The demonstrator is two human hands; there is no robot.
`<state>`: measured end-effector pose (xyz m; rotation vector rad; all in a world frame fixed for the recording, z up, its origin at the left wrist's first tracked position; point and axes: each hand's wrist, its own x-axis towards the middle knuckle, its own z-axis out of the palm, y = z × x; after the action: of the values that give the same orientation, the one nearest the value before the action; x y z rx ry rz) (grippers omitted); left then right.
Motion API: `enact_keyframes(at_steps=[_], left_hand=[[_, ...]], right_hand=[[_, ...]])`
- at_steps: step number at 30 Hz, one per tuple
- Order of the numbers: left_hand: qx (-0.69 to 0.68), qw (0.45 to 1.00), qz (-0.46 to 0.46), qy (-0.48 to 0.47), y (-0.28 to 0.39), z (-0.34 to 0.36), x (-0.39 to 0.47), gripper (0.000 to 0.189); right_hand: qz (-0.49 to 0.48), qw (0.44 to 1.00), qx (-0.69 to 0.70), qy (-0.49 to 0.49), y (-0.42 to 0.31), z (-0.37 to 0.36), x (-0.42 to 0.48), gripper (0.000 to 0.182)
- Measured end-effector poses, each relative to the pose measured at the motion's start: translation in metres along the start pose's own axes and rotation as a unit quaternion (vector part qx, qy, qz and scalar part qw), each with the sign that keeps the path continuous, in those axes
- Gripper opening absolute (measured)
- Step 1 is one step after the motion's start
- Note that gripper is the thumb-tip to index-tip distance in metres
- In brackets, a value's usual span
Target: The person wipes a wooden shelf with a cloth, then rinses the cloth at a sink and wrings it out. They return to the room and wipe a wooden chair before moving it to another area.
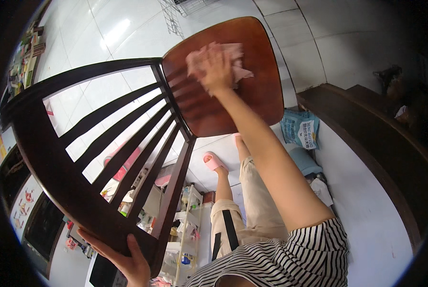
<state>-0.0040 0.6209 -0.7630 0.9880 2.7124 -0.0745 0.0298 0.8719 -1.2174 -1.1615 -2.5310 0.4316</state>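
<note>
A wooden chair with a reddish-brown seat point(257, 100) and a dark slatted backrest point(56, 158) stands before me. My right hand point(217, 71) lies spread on a pink cloth point(237, 53), pressing it against the seat; the hand is slightly blurred. At the lower left, my left hand point(124, 258) grips the top rail of the backrest near its corner, the thumb on one side and the fingers on the other.
Dark wooden stair steps point(372, 132) rise at the right, by a blue printed bag point(300, 127). Below the backrest stands a white shelf rack point(185, 229) with small items. A wire rack point(172, 18) is beyond the seat. My feet wear pink slippers point(214, 161) on the tiled floor.
</note>
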Motion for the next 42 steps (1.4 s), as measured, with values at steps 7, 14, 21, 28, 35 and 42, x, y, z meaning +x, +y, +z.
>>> enact_keyframes(at_steps=[7,14,21,28,35,42], left_hand=[[-0.007,1.000,0.009,0.009,-0.010,0.002,-0.004,0.079],[0.013,0.999,0.023,0.021,-0.008,0.003,-0.007,0.078],[-0.056,0.996,0.060,0.030,-0.004,0.004,-0.001,0.086],[-0.100,0.992,0.056,0.048,-0.008,0.005,0.001,0.086],[-0.166,0.983,0.053,0.061,-0.013,0.003,-0.002,0.086],[-0.245,0.964,0.065,0.081,-0.022,0.012,-0.001,0.081]], right_hand=[[-0.307,0.934,0.066,-0.170,0.007,-0.030,-0.147,0.064],[0.033,0.992,-0.061,-0.102,0.139,-0.105,-0.194,0.055],[0.361,0.921,0.125,-0.073,0.165,-0.071,-0.176,0.043],[0.442,0.893,0.071,-0.047,0.145,-0.059,-0.163,0.037],[0.295,0.907,0.184,-0.240,0.128,-0.118,-0.190,0.044],[0.345,0.736,0.502,-0.295,-0.006,-0.192,-0.156,0.042]])
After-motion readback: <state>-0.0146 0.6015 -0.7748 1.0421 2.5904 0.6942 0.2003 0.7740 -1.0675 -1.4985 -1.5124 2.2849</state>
